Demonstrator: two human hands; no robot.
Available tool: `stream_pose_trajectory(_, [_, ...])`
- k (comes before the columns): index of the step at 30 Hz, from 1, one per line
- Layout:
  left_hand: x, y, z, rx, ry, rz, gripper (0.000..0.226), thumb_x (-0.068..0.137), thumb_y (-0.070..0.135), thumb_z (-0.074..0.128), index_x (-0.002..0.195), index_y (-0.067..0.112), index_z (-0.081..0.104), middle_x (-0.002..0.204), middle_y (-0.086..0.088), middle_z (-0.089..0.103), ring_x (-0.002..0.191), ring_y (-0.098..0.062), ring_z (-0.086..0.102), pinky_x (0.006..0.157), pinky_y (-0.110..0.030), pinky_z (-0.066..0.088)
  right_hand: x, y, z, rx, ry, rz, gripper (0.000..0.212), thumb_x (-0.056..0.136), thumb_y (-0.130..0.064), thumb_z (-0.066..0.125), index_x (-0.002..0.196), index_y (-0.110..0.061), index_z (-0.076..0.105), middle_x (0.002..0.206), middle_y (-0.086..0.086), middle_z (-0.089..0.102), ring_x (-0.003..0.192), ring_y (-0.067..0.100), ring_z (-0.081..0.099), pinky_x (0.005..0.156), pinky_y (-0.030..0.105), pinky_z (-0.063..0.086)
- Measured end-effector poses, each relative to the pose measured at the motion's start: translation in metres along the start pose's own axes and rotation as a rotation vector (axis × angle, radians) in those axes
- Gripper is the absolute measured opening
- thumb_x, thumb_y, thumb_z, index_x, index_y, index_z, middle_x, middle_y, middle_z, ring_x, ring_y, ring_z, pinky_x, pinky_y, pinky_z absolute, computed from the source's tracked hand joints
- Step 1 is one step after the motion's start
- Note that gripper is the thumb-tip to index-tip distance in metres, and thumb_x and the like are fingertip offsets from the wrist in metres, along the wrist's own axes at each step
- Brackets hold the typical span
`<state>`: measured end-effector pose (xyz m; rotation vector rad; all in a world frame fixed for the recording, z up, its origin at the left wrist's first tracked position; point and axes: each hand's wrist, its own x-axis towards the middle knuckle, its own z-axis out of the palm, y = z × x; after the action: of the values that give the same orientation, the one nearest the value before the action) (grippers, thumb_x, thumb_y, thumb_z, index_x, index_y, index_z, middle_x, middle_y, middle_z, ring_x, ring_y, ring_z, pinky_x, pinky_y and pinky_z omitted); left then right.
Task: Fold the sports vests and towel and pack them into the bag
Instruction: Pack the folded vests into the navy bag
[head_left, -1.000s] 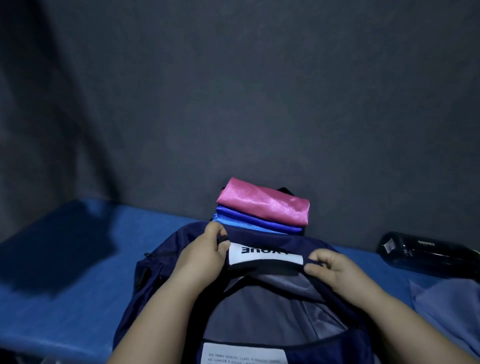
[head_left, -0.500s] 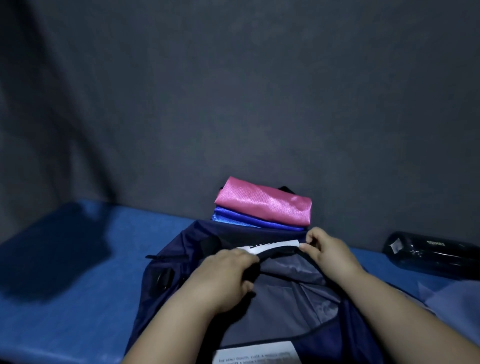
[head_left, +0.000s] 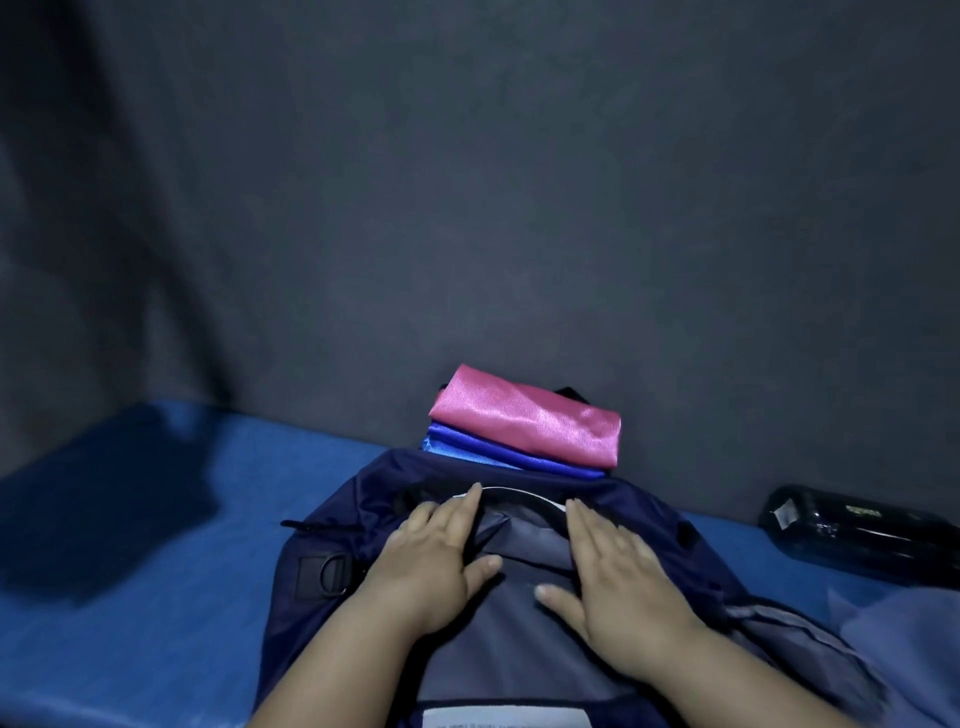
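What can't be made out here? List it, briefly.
Head view only.
Bag interior: covered by left hand, right hand and its grey lining.
Folded stack: base hidden behind the bag's rim.
White label: cut by bottom edge, print too small.
Bottle label: dim, too small.
Pale cloth: cut by right edge.

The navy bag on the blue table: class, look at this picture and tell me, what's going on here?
A person presses the left hand and the right hand flat, fingers straight, on the grey lining of the open navy bag. A folded pink vest lies on folded blue ones just behind the bag, not yet packed. A dark bottle lies to the right on the blue table.
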<state>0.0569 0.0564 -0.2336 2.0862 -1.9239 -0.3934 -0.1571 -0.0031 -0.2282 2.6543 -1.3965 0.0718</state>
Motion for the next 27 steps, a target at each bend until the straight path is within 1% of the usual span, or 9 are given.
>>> stream_pose_trajectory(3, [-0.001,-0.003,0.004,0.020,-0.003,0.012,0.076,0.096,0.060,0.034,0.153,0.034,-0.010,0.160,0.019,-0.003,0.148,-0.014,-0.010,0.119,-0.033,0.005,-0.004,0.023,0.013,-0.028,-0.164,-0.055,0.085,0.092,-0.074,0.015,0.142,-0.009,0.039,0.140,0.003,0.054,0.128,0.015,0.051,0.103,0.037,0.028])
stream_pose_trajectory(7, [-0.001,-0.008,0.006,0.036,-0.051,0.026,0.072,0.098,0.059,0.032,0.153,0.036,-0.007,0.159,0.024,-0.007,0.145,-0.007,-0.021,0.117,-0.029,-0.003,0.001,0.036,0.015,-0.097,-0.252,-0.116,0.080,0.093,-0.073,0.019,0.141,-0.014,0.042,0.146,0.000,0.048,0.135,0.012,0.035,0.104,0.038,0.023])
stream_pose_trajectory(10, [0.003,-0.015,0.008,0.051,-0.078,0.039,0.072,0.093,0.068,0.025,0.152,0.040,-0.006,0.158,0.027,-0.008,0.144,-0.005,-0.024,0.117,-0.028,-0.005,0.003,0.043,0.014,-0.090,-0.268,-0.154,0.074,0.096,-0.069,0.018,0.143,-0.017,0.042,0.147,-0.003,0.047,0.137,0.010,0.033,0.107,0.035,0.020])
stream_pose_trajectory(12, [0.005,-0.020,0.011,0.080,-0.071,0.080,0.092,0.071,0.084,0.003,0.152,0.041,-0.005,0.156,0.030,-0.010,0.141,-0.003,-0.027,0.115,-0.026,-0.008,0.004,0.045,0.014,-0.098,-0.254,-0.172,0.070,0.098,-0.065,0.018,0.145,-0.018,0.041,0.149,-0.005,0.044,0.138,0.009,0.032,0.108,0.034,0.019])
stream_pose_trajectory(14, [0.008,-0.025,0.008,0.103,-0.078,0.109,0.107,0.054,0.084,-0.010,0.152,0.041,-0.005,0.153,0.033,-0.014,0.138,-0.001,-0.031,0.114,-0.025,-0.010,0.005,0.046,0.016,-0.080,-0.237,-0.185,0.069,0.099,-0.063,0.018,0.145,-0.018,0.041,0.150,-0.005,0.043,0.139,0.009,0.031,0.108,0.034,0.020])
stream_pose_trajectory(21, [0.018,-0.027,0.004,0.213,-0.080,0.138,0.103,0.057,0.084,-0.011,0.151,0.040,-0.011,0.143,0.033,-0.025,0.137,-0.006,-0.036,0.110,-0.024,-0.018,0.013,0.048,0.028,-0.079,-0.213,-0.155,0.071,0.099,-0.065,0.019,0.148,-0.017,0.037,0.152,-0.003,0.040,0.141,0.010,0.029,0.106,0.036,0.024])
stream_pose_trajectory(23, [0.022,-0.026,0.007,0.236,-0.071,0.134,0.109,0.054,0.087,-0.020,0.151,0.038,-0.012,0.144,0.031,-0.025,0.136,-0.008,-0.037,0.110,-0.025,-0.020,0.015,0.047,0.030,-0.082,-0.180,-0.144,0.073,0.098,-0.067,0.017,0.148,-0.017,0.038,0.153,-0.002,0.038,0.143,0.011,0.027,0.107,0.036,0.022])
stream_pose_trajectory(24, [0.025,-0.027,0.010,0.252,-0.075,0.139,0.116,0.048,0.089,-0.026,0.151,0.037,-0.012,0.144,0.030,-0.026,0.135,-0.008,-0.039,0.111,-0.026,-0.020,0.016,0.046,0.030,-0.104,-0.154,-0.144,0.078,0.096,-0.069,0.012,0.150,-0.017,0.033,0.157,-0.002,0.031,0.146,0.013,0.021,0.109,0.036,0.019])
stream_pose_trajectory(27, [0.030,-0.027,0.014,0.266,-0.114,0.123,0.127,0.039,0.091,-0.030,0.152,0.036,-0.012,0.144,0.029,-0.026,0.132,-0.008,-0.041,0.112,-0.027,-0.020,0.018,0.044,0.026,-0.038,-0.173,-0.224,0.095,0.073,-0.081,-0.015,0.149,-0.024,-0.016,0.153,-0.014,-0.026,0.143,0.005,-0.025,0.115,0.033,-0.012])
